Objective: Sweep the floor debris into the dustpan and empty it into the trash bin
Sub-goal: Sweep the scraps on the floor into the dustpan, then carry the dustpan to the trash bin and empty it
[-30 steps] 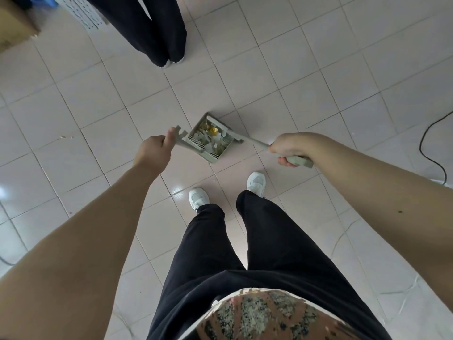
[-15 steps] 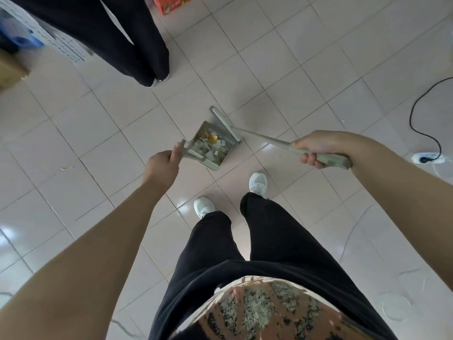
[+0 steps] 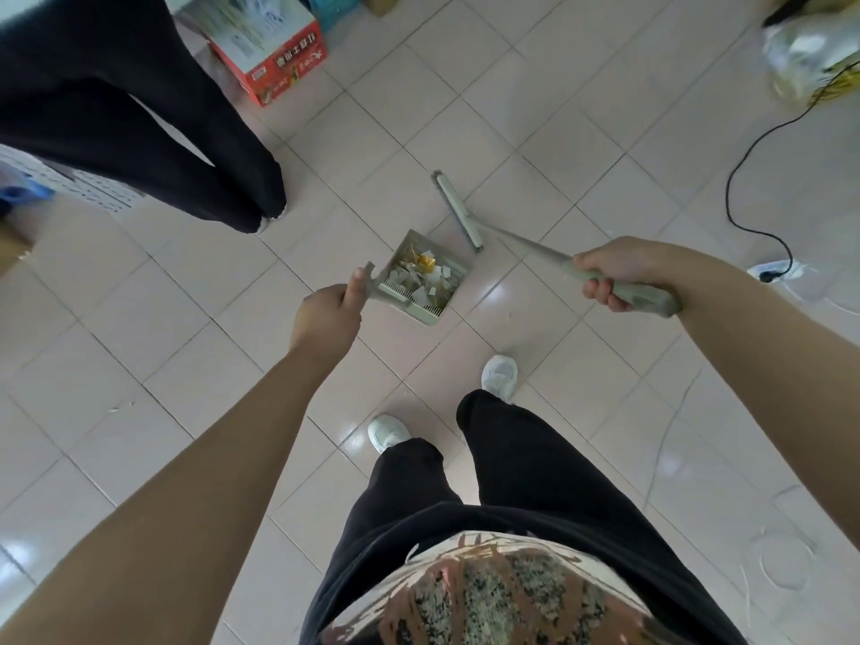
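A pale green dustpan (image 3: 453,267) hangs above the tiled floor, filled with white paper scraps and a yellow bit (image 3: 426,272). My left hand (image 3: 328,316) grips its handle at the pan's left side. My right hand (image 3: 614,270) is closed around the handle of a pale green broom (image 3: 458,209), whose long head sits just beyond the dustpan, apart from it. A clear bag-lined bin (image 3: 809,58) shows blurred at the top right corner.
Another person's dark trouser legs (image 3: 153,132) stand at the upper left. A red and white carton (image 3: 267,48) lies beyond them. A black cable (image 3: 744,179) runs to a power strip (image 3: 775,272) on the right. My own feet (image 3: 500,374) are below the dustpan.
The view has tilted up and turned, bringing the carton and bin into sight. The broom head has swung away from the dustpan's rim to beyond it. Both hands keep their grips.
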